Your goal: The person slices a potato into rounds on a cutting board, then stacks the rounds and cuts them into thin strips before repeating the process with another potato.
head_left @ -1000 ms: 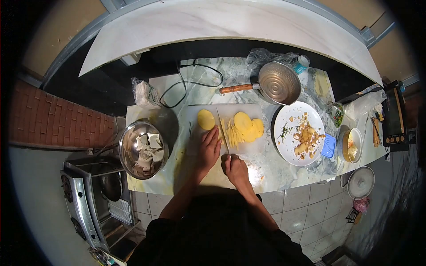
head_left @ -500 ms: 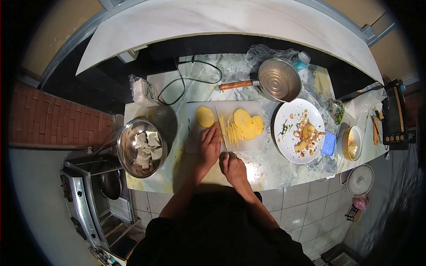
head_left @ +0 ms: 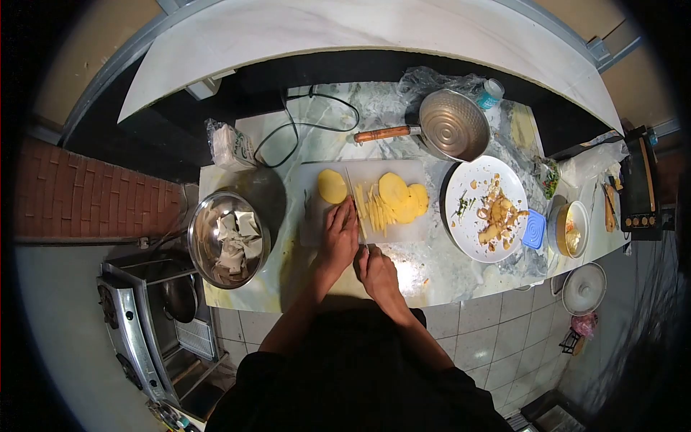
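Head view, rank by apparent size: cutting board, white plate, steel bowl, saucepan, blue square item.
Largest to smallest:
- Cutting board
- White plate and steel bowl: too alike to rank
- Saucepan
- Blue square item

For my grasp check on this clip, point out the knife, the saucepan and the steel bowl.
Knife (head_left: pixel 352 186): head view, on the blade.
Saucepan (head_left: pixel 452 124): head view, inside base.
Steel bowl (head_left: pixel 204 258): head view, inner wall.

Left hand (head_left: pixel 341 234): fingers bunched together, pointing forward and slightly inward; forearm slanting up from the lower left. Right hand (head_left: pixel 378 272): closed in a grip, set a little nearer the body, just beside the left; forearm slanting up from the lower right. Both forearms: bare below dark sleeves.
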Action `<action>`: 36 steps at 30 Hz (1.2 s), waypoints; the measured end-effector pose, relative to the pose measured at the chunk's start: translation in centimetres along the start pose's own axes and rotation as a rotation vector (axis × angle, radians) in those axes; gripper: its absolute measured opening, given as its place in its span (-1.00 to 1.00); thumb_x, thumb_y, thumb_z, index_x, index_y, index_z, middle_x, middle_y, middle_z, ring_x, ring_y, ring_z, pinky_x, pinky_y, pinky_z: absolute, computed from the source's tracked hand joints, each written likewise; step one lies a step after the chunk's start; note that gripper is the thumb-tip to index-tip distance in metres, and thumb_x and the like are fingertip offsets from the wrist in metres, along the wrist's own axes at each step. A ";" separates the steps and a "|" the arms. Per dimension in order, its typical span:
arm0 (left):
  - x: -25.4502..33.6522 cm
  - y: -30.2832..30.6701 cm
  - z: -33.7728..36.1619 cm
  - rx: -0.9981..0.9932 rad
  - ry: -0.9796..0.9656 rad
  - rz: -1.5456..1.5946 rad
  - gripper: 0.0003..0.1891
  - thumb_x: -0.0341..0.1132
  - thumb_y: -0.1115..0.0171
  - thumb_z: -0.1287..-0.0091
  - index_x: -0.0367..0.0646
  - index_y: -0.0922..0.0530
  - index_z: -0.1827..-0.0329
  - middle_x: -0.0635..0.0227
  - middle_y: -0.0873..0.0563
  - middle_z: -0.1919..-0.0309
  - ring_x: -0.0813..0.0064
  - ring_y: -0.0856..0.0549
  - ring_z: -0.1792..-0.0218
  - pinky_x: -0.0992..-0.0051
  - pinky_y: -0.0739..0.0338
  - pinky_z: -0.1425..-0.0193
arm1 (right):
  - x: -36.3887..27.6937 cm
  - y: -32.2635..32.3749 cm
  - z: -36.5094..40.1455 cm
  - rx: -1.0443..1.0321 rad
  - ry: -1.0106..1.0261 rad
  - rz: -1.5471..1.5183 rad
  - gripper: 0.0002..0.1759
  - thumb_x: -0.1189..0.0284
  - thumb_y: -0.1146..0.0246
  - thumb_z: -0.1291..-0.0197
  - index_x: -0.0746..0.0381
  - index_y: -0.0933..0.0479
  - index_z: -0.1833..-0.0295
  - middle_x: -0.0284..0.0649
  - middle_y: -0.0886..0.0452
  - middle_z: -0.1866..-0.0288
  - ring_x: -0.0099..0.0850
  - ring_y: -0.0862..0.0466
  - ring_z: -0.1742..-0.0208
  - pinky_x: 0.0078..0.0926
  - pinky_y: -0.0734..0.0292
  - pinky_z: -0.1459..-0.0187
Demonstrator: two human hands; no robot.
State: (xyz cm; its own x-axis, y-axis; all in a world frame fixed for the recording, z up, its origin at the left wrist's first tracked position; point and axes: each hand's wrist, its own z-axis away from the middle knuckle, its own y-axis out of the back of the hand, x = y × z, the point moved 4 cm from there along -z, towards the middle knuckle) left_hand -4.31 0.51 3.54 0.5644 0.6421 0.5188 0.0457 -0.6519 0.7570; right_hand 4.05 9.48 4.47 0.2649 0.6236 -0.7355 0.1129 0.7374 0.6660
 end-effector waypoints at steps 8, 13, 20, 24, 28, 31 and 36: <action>0.1 0.1 0.0 -0.035 0.020 0.032 -0.61 -0.53 -0.11 -0.24 -0.52 -0.50 -0.13 -0.03 -0.47 -0.24 0.05 -0.45 -0.18 0.28 -0.36 -0.31 | 0.5 -1.1 0.1 -0.026 -0.050 0.059 -0.65 0.34 0.04 -0.38 0.42 -0.48 0.25 0.24 -0.57 0.49 0.22 -0.59 0.42 0.06 -0.49 0.39; -0.1 0.2 0.0 -0.085 0.022 0.033 -0.57 -0.52 -0.12 -0.21 -0.51 -0.48 -0.16 -0.05 -0.43 -0.26 0.03 -0.44 -0.19 0.25 -0.35 -0.32 | -0.4 -1.3 -0.4 0.035 -0.064 0.160 -0.59 0.30 0.00 -0.36 0.43 -0.50 0.38 0.22 -0.59 0.52 0.14 -0.64 0.45 -0.02 -0.57 0.41; -0.4 0.1 0.2 -0.095 0.016 0.025 -0.54 -0.50 -0.14 -0.19 -0.47 -0.47 -0.19 -0.02 -0.43 -0.27 0.04 -0.43 -0.21 0.24 -0.34 -0.31 | 0.6 -2.2 -1.0 0.007 -0.074 0.243 -0.58 0.28 -0.03 -0.34 0.42 -0.49 0.41 0.19 -0.59 0.54 0.09 -0.65 0.47 -0.07 -0.58 0.44; -0.5 -0.2 0.2 -0.060 0.000 0.002 -0.55 -0.49 -0.14 -0.19 -0.48 -0.48 -0.17 0.00 -0.44 -0.27 0.06 -0.43 -0.22 0.24 -0.35 -0.31 | 0.2 -1.4 -0.8 0.042 -0.070 0.305 -0.62 0.29 -0.05 -0.32 0.39 -0.48 0.42 0.15 -0.59 0.56 0.06 -0.65 0.51 -0.10 -0.58 0.48; -0.6 -0.2 0.3 -0.041 -0.005 -0.002 -0.58 -0.49 -0.14 -0.20 -0.47 -0.50 -0.15 0.02 -0.45 -0.26 0.08 -0.44 -0.21 0.23 -0.35 -0.30 | -0.3 -0.5 0.4 0.077 0.000 0.287 -0.64 0.30 -0.06 -0.31 0.37 -0.48 0.41 0.13 -0.59 0.58 0.04 -0.65 0.55 -0.11 -0.57 0.51; -0.6 -0.1 0.2 -0.023 -0.006 0.017 -0.59 -0.49 -0.14 -0.21 -0.46 -0.51 -0.14 0.02 -0.48 -0.23 0.09 -0.45 -0.19 0.24 -0.35 -0.30 | 0.5 -0.6 0.9 -0.001 -0.089 0.322 -0.71 0.30 -0.04 -0.31 0.30 -0.48 0.31 0.09 -0.63 0.49 -0.01 -0.69 0.41 -0.10 -0.60 0.40; -0.4 0.2 0.2 -0.004 0.010 0.034 -0.60 -0.47 -0.15 -0.23 -0.46 -0.51 -0.14 0.05 -0.50 -0.21 0.11 -0.47 -0.17 0.28 -0.36 -0.29 | 0.8 -0.8 -0.2 -0.027 -0.146 0.336 -0.72 0.30 -0.04 -0.31 0.31 -0.47 0.29 0.11 -0.62 0.49 0.01 -0.68 0.42 -0.06 -0.58 0.39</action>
State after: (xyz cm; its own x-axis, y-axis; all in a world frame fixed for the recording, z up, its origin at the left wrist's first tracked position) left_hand -4.39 0.09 3.40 0.5575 0.6233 0.5484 0.0233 -0.6720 0.7402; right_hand 4.01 9.47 3.35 0.4170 0.7903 -0.4490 -0.0288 0.5052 0.8625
